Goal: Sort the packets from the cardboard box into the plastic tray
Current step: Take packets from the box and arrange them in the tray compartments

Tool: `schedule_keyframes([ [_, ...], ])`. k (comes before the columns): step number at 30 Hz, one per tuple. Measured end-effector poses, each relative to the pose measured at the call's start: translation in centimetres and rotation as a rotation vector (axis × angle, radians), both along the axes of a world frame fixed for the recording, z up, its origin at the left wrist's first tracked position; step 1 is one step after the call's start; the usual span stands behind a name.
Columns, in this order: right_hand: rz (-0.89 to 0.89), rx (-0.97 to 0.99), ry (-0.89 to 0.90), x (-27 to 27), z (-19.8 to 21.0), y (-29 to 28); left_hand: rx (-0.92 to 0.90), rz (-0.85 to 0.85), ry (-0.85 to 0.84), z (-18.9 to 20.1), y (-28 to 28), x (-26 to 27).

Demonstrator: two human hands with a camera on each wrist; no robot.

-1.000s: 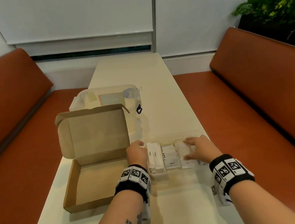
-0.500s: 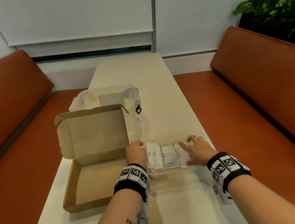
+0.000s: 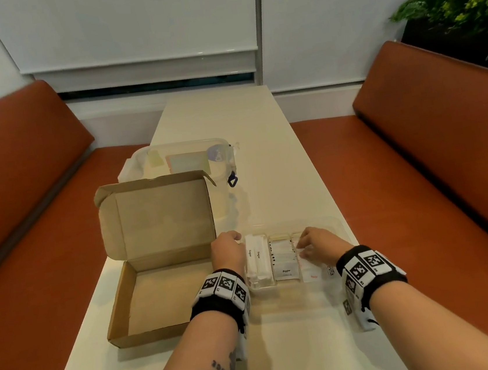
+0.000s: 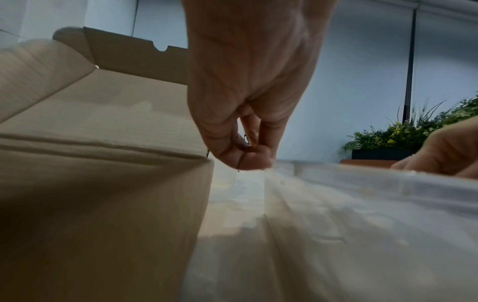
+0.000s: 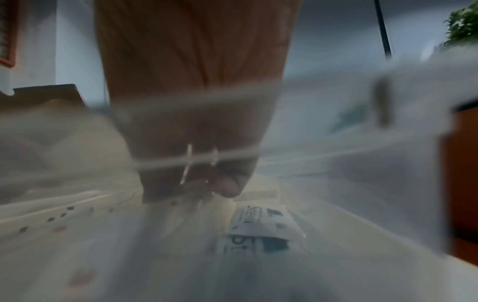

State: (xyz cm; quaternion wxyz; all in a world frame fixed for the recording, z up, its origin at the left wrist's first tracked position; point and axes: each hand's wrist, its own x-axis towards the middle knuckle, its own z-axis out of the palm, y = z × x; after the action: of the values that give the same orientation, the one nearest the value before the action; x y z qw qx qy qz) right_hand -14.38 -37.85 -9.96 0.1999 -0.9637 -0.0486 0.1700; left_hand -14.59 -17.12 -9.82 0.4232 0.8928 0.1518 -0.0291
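The left hand [image 3: 228, 249], fingers curled together on the left rim of the plastic tray [image 3: 337, 224], apparently steadies it. The right hand [image 3: 316, 245], fingers bent down, presses the packets [image 3: 285, 260] in a right compartment, probably to seat them; whether it pinches one cannot be told. Legible labels: "Sugar", "Pepper", "Salt". The cardboard box [image 3: 157, 289] stands open, empty, left on the worktop [image 3: 263, 152].
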Motion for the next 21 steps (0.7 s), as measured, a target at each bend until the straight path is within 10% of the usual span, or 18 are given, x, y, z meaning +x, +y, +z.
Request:
schedule_keyframes([
  [21, 0.043, -0.018, 0.034, -1.9, 2.6, -0.1, 0.008, -0.002, -0.009, -0.1, 0.1, 0.1],
])
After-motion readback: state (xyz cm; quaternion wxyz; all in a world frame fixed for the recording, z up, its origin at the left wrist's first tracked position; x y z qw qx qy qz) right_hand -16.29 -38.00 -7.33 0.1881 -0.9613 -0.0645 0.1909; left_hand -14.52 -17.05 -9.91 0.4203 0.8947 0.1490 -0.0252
